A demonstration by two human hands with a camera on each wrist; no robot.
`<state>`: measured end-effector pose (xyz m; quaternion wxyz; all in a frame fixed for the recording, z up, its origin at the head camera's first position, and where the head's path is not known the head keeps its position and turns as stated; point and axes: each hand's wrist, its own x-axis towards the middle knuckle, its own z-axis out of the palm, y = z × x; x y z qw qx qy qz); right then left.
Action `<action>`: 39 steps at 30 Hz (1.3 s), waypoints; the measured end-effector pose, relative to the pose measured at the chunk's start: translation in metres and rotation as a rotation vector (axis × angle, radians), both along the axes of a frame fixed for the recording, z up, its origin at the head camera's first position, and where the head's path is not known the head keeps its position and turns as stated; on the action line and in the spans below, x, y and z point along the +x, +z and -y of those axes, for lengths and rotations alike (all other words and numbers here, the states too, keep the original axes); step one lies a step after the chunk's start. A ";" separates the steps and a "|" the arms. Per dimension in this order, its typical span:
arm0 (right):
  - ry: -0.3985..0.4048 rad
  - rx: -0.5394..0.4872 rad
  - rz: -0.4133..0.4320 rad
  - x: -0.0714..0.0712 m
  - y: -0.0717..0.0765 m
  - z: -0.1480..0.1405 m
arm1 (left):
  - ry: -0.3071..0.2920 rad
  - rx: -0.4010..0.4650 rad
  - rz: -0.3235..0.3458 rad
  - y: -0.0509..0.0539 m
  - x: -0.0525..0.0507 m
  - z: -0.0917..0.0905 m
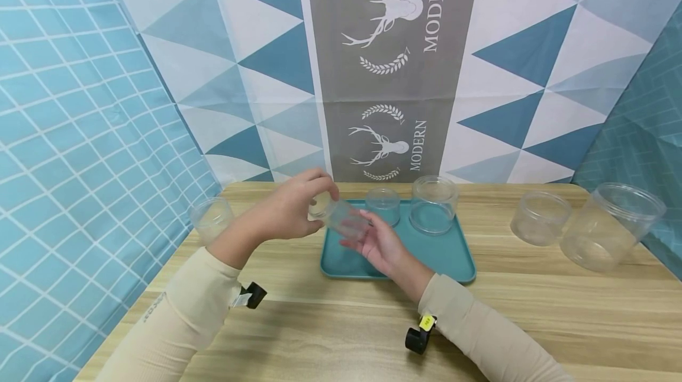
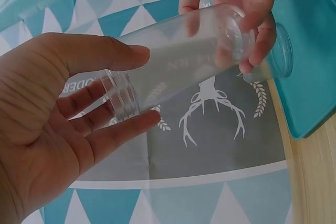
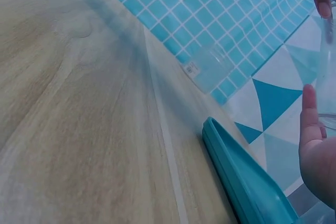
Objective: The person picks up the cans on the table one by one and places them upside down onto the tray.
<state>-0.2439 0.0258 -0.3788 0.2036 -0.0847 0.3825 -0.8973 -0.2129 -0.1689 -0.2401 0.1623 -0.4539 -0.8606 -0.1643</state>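
A clear, narrow plastic jar (image 1: 346, 220) is held tilted in the air over the left part of a teal tray (image 1: 444, 259). My left hand (image 1: 290, 207) grips its threaded mouth end, thumb on one side and fingers on the other, as the left wrist view shows. Around the base end of the jar (image 2: 181, 59) are the fingers of my right hand (image 1: 380, 246). Just part of this hand (image 3: 319, 158) enters the right wrist view. Behind the hands, a short clear jar (image 1: 382, 209) and a wider clear jar (image 1: 433, 207) stand on the tray.
One clear jar (image 1: 211, 216) stands at the table's left edge, beyond my left forearm. To the right of the tray are a low clear jar (image 1: 540, 220) and a large wide one (image 1: 613, 231). A patterned cloth backdrop (image 1: 256, 74) rises behind the wooden table (image 1: 319, 328).
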 end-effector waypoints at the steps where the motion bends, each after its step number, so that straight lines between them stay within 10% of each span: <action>1: -0.008 0.000 0.002 0.000 0.000 0.000 | -0.001 0.006 0.004 0.000 0.000 0.000; 39: -0.170 0.227 -0.262 -0.013 0.031 -0.049 | 0.086 0.120 0.204 -0.029 -0.005 0.019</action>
